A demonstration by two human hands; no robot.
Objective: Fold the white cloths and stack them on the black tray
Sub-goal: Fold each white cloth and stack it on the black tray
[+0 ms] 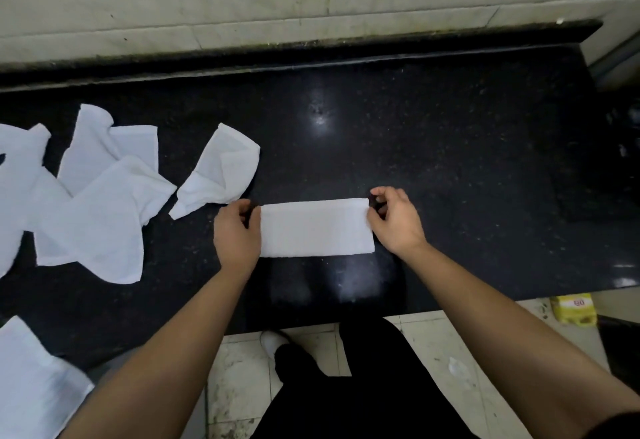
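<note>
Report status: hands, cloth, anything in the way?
Left hand and right hand each pinch an end of the folded cloth, flat on the counter. Unfolded cloths lie left, apart. Nothing blocking.

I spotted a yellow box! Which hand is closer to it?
Right. The right hand pinches the folded cloth at the end nearer the yellow box; the left hand grips the far end.

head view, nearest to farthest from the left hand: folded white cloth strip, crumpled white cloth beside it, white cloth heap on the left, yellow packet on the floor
1. Folded white cloth strip, gripped by the left hand.
2. Crumpled white cloth, just up-left.
3. White cloth heap, farther left.
4. Yellow packet, floor, far right.
</note>
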